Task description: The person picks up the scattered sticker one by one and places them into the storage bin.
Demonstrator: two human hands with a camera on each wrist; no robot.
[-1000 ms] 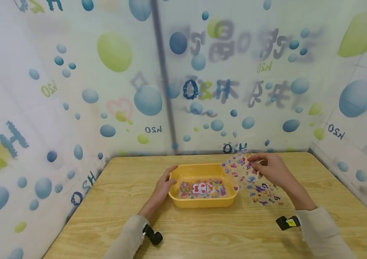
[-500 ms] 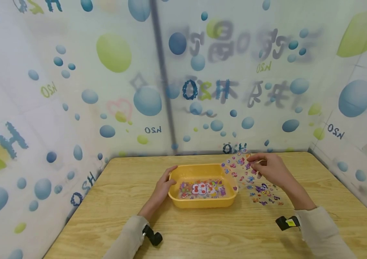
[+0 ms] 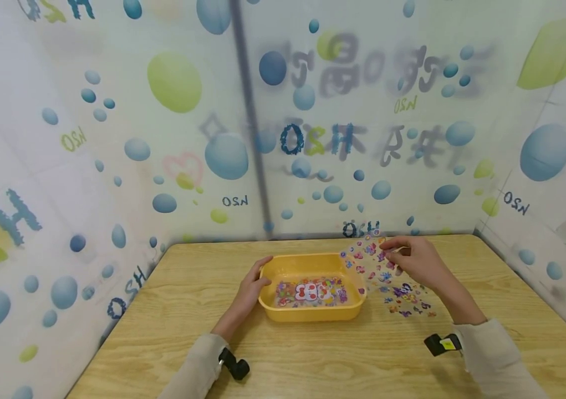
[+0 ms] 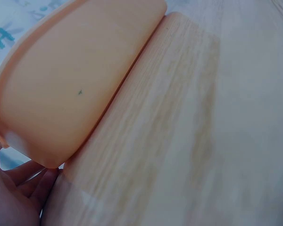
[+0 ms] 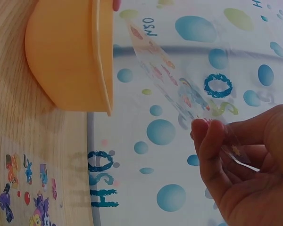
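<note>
My left hand point(image 3: 251, 287) grips the left end of a yellow plastic basin point(image 3: 312, 315), thumb over the rim and fingers outside; the left wrist view shows those fingers point(image 4: 35, 183) at the basin's lower corner. Inside the basin lies a clear sticker sheet with a white cartoon rabbit point(image 3: 306, 292). Between thumb and fingertips, my right hand point(image 3: 421, 261) pinches another clear sticker sheet point(image 3: 361, 270), raised at the basin's right end and overlapping its rim in the head view. From the right wrist, this sheet point(image 5: 155, 70) looks thin and steeply slanted.
A third clear sheet of pony stickers point(image 5: 30, 188) lies flat on the wooden table point(image 3: 213, 354), right of the basin. Behind and to both sides hang pale curtains point(image 3: 178, 127) printed with blue and green drops. Each wrist wears a black camera strap point(image 3: 443, 344).
</note>
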